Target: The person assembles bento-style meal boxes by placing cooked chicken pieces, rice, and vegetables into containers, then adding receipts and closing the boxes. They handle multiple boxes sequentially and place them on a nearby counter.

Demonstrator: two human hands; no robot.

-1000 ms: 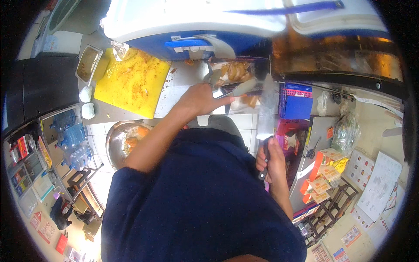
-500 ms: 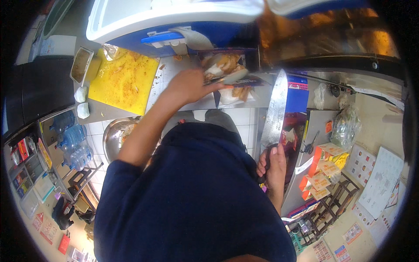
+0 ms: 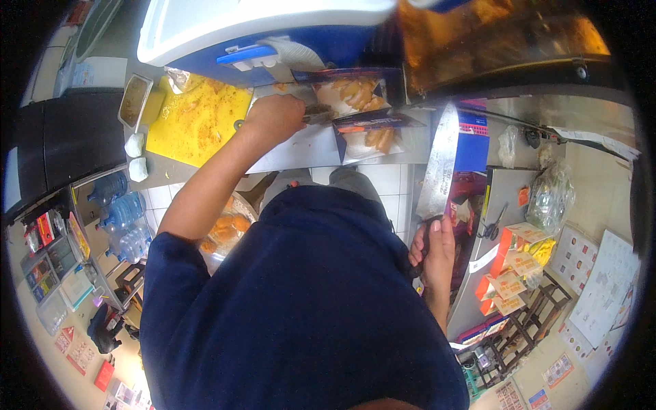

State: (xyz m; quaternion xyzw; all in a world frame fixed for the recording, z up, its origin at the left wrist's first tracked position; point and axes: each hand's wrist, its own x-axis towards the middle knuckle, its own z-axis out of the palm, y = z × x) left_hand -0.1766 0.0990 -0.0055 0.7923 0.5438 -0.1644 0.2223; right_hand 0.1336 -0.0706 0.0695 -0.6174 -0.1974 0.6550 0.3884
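My left hand [image 3: 277, 115] is closed round a metal utensil [image 3: 320, 115]. A ring shows at its handle end, but its head is too unclear to name. Just right of it, an open dark box [image 3: 389, 109] holds paper and golden-brown fried food pieces [image 3: 355, 93]. Closer to me, a second open box [image 3: 339, 147] has white paper and more brown pieces [image 3: 380, 140] inside. On the right, my right hand [image 3: 434, 249] grips the dark handle of a large knife [image 3: 439, 164], its broad blade pointing away from me.
Left of my hand lies a yellow cutting board [image 3: 198, 119] with crumbs, beside a metal container [image 3: 139, 102]. A blue cooler [image 3: 307, 51] with white rim stands behind. Below the counter is a metal bowl [image 3: 213, 258] with orange-brown pieces. Scissors [image 3: 490, 222] hang at right.
My left hand has drawn back leftward from over the food boxes with the utensil, uncovering the food. The bowl's contents show more. My right hand keeps the knife in much the same place.
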